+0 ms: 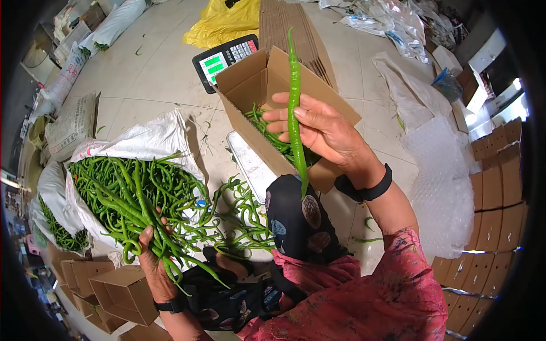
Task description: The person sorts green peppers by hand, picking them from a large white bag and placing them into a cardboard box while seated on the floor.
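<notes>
My right hand (pixel 329 129) pinches one long green chili pepper (pixel 294 79) between thumb and fingers, its tip pointing away from me. Behind that hand stands an open cardboard box (pixel 245 128) with green chili peppers inside, partly hidden by the hand. Lower left, my left hand (pixel 152 250) is closed around a bunch of long green chili peppers (pixel 133 210). This bunch is over an open white sack (pixel 139 140) full of loose chili peppers (pixel 165 170). More chili peppers (pixel 244 219) lie on the floor between the sack and my knee.
A scale display (pixel 213 65) adjoins the box, and part of a white scale platform (pixel 253 165) shows beside it. Flattened cardboard (pixel 284 23) and a yellow bag (pixel 222 23) lie beyond. Bubble wrap (pixel 438 187) and stacked boxes (pixel 492 187) are right; open cartons (pixel 122 292) lower left.
</notes>
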Demonstrator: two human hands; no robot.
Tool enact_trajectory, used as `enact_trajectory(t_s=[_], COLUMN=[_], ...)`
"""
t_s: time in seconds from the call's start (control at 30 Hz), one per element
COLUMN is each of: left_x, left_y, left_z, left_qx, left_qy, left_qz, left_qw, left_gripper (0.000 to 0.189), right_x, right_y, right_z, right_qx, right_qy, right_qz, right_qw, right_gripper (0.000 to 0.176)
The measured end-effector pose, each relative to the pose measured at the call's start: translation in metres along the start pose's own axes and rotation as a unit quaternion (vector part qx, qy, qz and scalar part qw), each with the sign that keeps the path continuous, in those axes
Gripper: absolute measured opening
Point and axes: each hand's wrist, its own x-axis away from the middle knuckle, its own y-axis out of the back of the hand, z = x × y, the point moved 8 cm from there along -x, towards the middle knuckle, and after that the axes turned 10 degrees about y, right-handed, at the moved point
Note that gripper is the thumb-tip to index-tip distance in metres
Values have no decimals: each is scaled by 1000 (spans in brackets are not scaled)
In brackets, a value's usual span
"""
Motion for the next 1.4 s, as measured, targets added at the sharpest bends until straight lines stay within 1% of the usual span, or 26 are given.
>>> enact_trajectory(t_s=[0.1,0.17,0.2,0.23,0.27,0.3,0.33,0.37,0.43,0.47,0.53,0.6,0.67,0.73,0.87,0.9,1.0,1.07,1.13,1.17,1.2,1.27,1.3,1.33,1.37,1.4], left_x=[-6,-5,-3,-2,-3,2,3,6,11,13,14,10,11,12,22,22,27,23,18,20,20,18,19,20,20,20], left_y=[5,10,12,13,19,6,-4,-8,-21,-23,-24,-23,-20,-22,-20,-22,-26,-11,1,1,3,8,6,6,4,1], left_z=[0,4,5,5,3,2,-7,-10,-17,-16,-19,-16,-13,-9,-5,-7,-18,-15,-5,-8,-10,-15,-18,-20,-19,-18], left_qx=[-5,2,-18,-28,-47,-46,-50,-72,-42,-18,-11,1,1,4,-96,-66,-19,-44,-17,-8,-6,43,-48,-45,-32,-20], left_qy=[-1,31,48,52,17,41,-33,-27,-53,-43,-36,-26,-15,-2,-11,-23,-25,-36,51,33,29,13,-2,-3,3,11], left_qz=[9,10,1,4,-13,36,21,34,58,66,62,99,81,95,53,58,64,53,58,48,45,48,43,41,55,71], left_qw=[1000,999,999,998,999,997,998,996,996,997,997,995,997,995,994,996,997,997,997,998,999,998,998,998,998,997], left_gripper=[54,57,60,62,65,66,62,63,63,63,63,63,62,61,56,53,49,47,51,49,49,46,59,59,59,58], right_x=[0,0,-7,-12,-16,-15,-16,-17,-5,-1,5,12,10,1,-23,-26,-22,-19,-12,-11,-7,1,9,21,32,35], right_y=[-1,9,24,44,59,66,59,37,-4,-23,-61,-100,-136,-166,-184,-189,-186,-185,-178,-182,-176,-151,-142,-139,-136,-135], right_z=[-3,3,-1,-4,1,11,17,9,3,-2,-43,-80,-113,-140,-184,-187,-199,-193,-187,-160,-146,-148,-148,-157,-169,-175], right_qx=[7,160,145,220,321,493,645,634,568,565,396,258,247,235,247,234,162,175,90,260,326,229,230,361,482,482], right_qy=[1,34,31,6,36,81,133,135,99,95,-43,-92,-177,-156,-116,-100,-125,-136,-164,19,99,-116,-118,-131,-140,-141], right_qz=[-11,-51,-59,-92,-102,-92,-84,-67,-58,-49,13,63,105,91,110,125,114,118,86,168,187,89,92,191,282,280], right_qw=[1000,985,987,971,941,861,748,759,815,818,917,960,947,955,956,959,972,968,979,951,921,962,962,903,818,818], right_gripper=[41,40,39,39,41,41,41,41,42,42,34,31,32,33,29,28,26,25,23,20,19,20,20,23,27,27])
